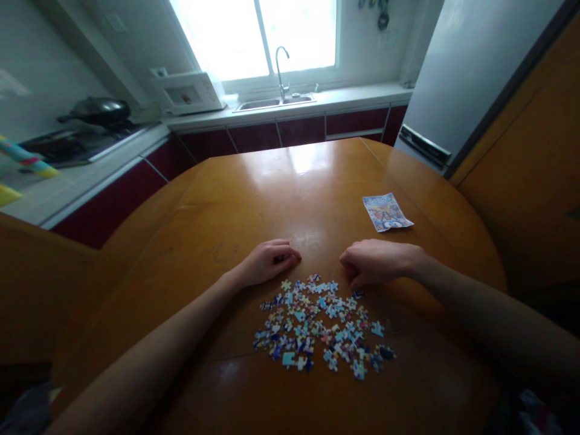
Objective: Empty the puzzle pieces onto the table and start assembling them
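A loose heap of small jigsaw puzzle pieces, mostly light blue, white and dark blue, is spread over the wooden table close to me. Just beyond the heap's upper left edge rests my left hand, its fingers curled and the thumb near the fingertips; nothing shows in the gap between them. On the other side, my right hand is closed like a loose fist, knuckles up, beside a dark puzzle piece. The inside of that hand is hidden. Behind it lies a creased printed sheet with a colourful cartoon picture.
Past the table stands a counter with a sink, a tall tap and a white microwave. At the left a dark wok sits on the stove. A grey fridge rises at the right.
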Available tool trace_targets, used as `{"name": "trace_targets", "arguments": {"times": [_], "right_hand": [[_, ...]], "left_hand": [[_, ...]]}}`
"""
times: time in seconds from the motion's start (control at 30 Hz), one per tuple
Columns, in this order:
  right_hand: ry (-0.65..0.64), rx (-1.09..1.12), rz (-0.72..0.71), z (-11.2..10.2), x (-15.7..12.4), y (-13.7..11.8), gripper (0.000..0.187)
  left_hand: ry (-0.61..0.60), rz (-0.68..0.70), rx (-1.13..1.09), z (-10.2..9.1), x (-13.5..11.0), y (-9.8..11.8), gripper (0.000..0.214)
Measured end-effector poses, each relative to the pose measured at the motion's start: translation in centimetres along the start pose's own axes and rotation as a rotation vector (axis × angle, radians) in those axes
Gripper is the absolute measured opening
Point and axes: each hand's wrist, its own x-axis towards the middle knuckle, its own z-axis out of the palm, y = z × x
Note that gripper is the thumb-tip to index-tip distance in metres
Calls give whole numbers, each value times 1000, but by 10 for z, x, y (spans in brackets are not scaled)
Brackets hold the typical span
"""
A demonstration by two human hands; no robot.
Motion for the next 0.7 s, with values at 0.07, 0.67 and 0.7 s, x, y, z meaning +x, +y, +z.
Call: {"name": "trace_targets", "arguments": {"times": [0.07,0.67,0.7], "right_hand": [[-2,-3,2,-1,-1,1,24],[-26,21,-17,-1,-1,4,23],[-16,24,-18,0,0,4,21]], "left_hand": [[-4,-9,1,0,0,0,22],[1,-11,-12,0,-1,0,22],[2,-10,-11,1,-1,0,22]]}}
